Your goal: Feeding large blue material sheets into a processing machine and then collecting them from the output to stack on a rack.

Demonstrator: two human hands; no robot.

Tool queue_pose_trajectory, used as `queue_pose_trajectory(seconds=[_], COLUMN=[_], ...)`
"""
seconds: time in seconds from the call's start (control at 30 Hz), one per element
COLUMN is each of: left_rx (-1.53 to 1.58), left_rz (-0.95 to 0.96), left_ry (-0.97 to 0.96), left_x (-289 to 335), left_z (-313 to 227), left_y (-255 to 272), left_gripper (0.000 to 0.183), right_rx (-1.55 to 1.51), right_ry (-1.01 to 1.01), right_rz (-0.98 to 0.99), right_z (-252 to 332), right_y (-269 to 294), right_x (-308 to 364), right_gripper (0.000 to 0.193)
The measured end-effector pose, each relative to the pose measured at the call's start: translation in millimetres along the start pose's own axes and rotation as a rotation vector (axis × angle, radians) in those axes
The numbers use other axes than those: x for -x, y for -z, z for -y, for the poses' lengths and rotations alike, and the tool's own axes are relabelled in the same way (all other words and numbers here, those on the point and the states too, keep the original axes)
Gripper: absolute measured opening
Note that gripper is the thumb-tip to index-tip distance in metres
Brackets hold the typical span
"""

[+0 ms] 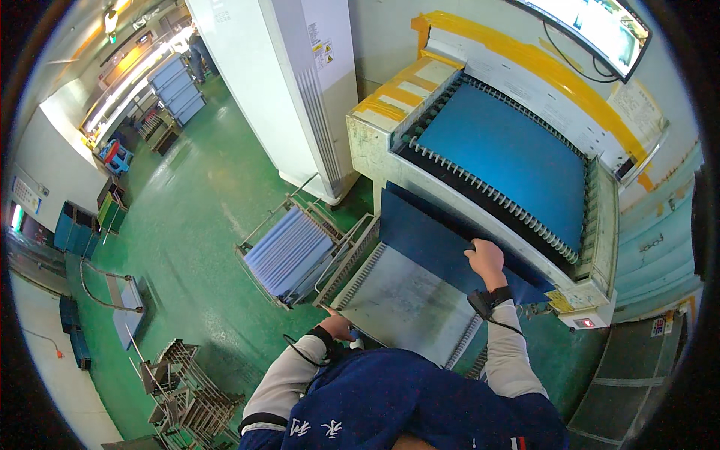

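A dark blue panel (427, 225) stands in front of the roller machine, and my right hand (486, 262) is closed on its upper edge. Nearer to me is a pale grey sheet (409, 300) between the toothed side rails of a slotted rack (361, 274). My left hand (337, 325) is closed at the near left corner of that rack; its fingertips are partly hidden. On the machine's rollers (480, 180) lies a bright blue panel (506, 146), apart from both hands. The lower part of the dark panel is hidden behind the grey sheet.
To the left stands a wire rack (289, 251) full of pale blue panels. A tall white cabinet (300, 97) rises behind it. Metal racks (184, 382) cluster at lower left, near a flat trolley (126, 311). A screen (600, 34) hangs above the machine (371, 127).
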State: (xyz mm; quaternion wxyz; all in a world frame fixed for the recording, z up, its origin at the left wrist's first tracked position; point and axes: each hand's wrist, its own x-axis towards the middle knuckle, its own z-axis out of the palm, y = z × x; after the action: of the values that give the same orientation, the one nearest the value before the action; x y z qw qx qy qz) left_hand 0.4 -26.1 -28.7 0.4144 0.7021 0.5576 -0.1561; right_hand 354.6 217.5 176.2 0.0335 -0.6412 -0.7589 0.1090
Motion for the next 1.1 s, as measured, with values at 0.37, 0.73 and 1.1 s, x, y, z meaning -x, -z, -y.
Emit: queue_pose_trajectory(seconds=[0.37, 0.73, 1.1], left_rx=[-0.001, 0.06, 0.002], left_rz=[-0.041, -0.045, 0.008], left_ry=[-0.045, -0.023, 0.032], left_x=[-6.5, 2.5, 15.0], left_z=[8.3, -1.8, -18.0], left_y=[-9.6, 0.7, 21.7], left_gripper=[0.072, 0.074, 0.071], right_rx=[0.011, 0.009, 0.007], right_ry=[-0.007, -0.028, 0.024], right_rz=[0.039, 0.048, -0.022], right_z=[2.9, 0.2, -3.8], right_y=[4.9, 1.9, -3.4], right_x=[-0.8, -2.0, -1.9], right_gripper=[0.037, 0.036, 0.028])
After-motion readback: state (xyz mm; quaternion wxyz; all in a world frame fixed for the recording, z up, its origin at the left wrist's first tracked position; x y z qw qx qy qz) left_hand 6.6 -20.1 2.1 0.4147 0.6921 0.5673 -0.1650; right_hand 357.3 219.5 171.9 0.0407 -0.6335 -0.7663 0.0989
